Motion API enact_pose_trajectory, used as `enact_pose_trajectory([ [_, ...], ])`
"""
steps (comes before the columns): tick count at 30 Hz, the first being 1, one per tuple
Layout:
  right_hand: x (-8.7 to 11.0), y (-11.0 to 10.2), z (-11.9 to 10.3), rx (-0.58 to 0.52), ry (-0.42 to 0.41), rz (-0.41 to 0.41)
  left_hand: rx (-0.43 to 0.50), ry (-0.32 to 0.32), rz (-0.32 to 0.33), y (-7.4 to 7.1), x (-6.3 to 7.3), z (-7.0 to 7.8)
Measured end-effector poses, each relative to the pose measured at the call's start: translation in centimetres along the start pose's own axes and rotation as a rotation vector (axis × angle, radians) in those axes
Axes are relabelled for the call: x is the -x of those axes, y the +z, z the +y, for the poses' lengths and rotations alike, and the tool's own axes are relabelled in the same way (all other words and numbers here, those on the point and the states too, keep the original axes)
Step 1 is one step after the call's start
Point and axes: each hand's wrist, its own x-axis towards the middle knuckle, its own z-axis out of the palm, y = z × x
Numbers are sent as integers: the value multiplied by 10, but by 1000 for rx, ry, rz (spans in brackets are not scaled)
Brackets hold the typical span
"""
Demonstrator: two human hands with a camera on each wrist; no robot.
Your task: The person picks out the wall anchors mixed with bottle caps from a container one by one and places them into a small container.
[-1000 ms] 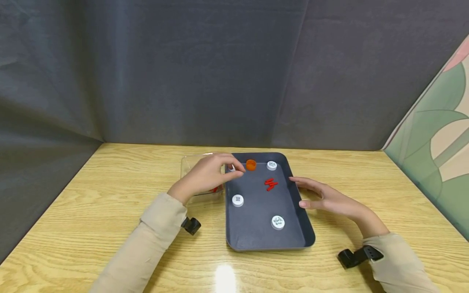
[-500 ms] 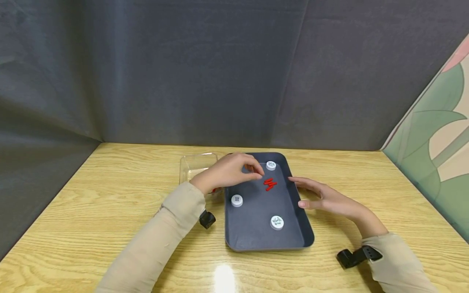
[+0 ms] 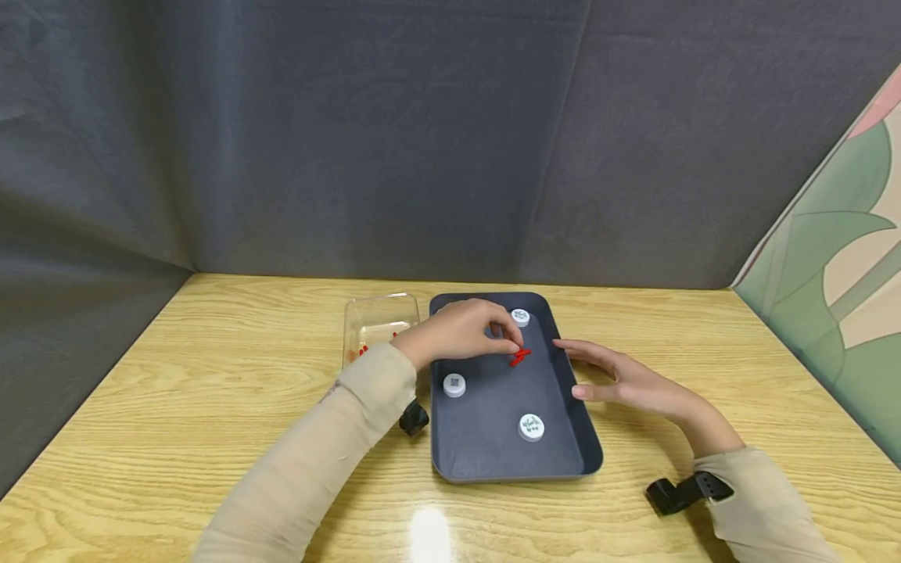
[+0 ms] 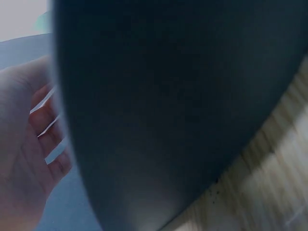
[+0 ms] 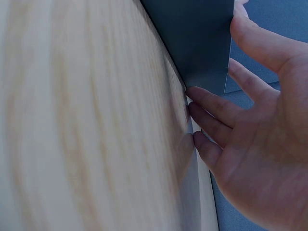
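Note:
In the head view my left hand (image 3: 468, 330) reaches over the dark grey tray (image 3: 486, 461). Its thumb and index fingertips come together on the small pile of short red sticks (image 3: 519, 357), pinching at one; the fingertips cover part of the pile. White round caps (image 3: 454, 385) with printed tops lie in the tray. An orange cap at the far end is hidden behind the hand. My right hand (image 3: 619, 379) lies with extended fingers against the tray's right wall. In the right wrist view, several fingers of the right hand (image 5: 269, 125) touch the tray's outer side (image 5: 197, 43).
A clear plastic box (image 3: 359, 317) with red sticks inside stands left of the tray, partly behind my left forearm. The wooden table (image 3: 211, 407) surrounds both. A grey curtain (image 3: 394, 156) hangs behind, with a patterned panel (image 3: 845, 258) at the right.
My left hand has moved right from near the clear box and the orange cap, down to the red sticks. The right hand stays at the tray's wall.

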Motion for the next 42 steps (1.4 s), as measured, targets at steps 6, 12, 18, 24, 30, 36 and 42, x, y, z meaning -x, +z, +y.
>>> enact_pose_trajectory([
  [6,1,0,-1,-1,4,0,19,-26,-51,4,-8,-2],
  [12,1,1,-1,-4,7,1,-6,-44,-117,8,-14,-7],
  [18,0,1,-2,-10,12,-3,-65,-12,-164,13,-18,-9],
  [24,1,1,-2,-17,10,-6,-117,-13,-188,15,-21,-10],
  [30,1,1,-1,-14,8,-8,-146,3,-197,18,-25,-11],
  [36,1,1,0,-12,4,-9,-169,14,-201,19,-27,-11],
  [42,1,1,-1,-19,-2,-13,-166,19,-216,19,-28,-11],
])
